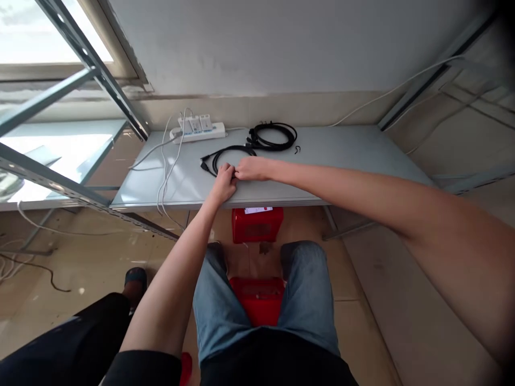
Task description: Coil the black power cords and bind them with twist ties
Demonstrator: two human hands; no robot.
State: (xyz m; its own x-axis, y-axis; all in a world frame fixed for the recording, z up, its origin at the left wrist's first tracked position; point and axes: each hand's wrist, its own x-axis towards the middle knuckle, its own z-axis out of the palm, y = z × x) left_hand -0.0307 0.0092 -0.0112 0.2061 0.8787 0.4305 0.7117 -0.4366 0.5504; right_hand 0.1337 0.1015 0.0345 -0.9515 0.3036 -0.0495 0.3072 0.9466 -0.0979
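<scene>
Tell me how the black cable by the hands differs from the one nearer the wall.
The front cable has the left hand and right hand at it; the back cable lies untouched. The front cable's loop looks thinner; the back cable makes a fuller bundle. The front cable is farther from the wall than the back cable. Both are black, looped and on the shelf.

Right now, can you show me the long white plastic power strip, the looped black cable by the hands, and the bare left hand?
Long white plastic power strip (pixel 201 136): head view, front side.
Looped black cable (pixel 216 160): head view, loop's left curve.
Bare left hand (pixel 223 183): head view, back of hand.
</scene>
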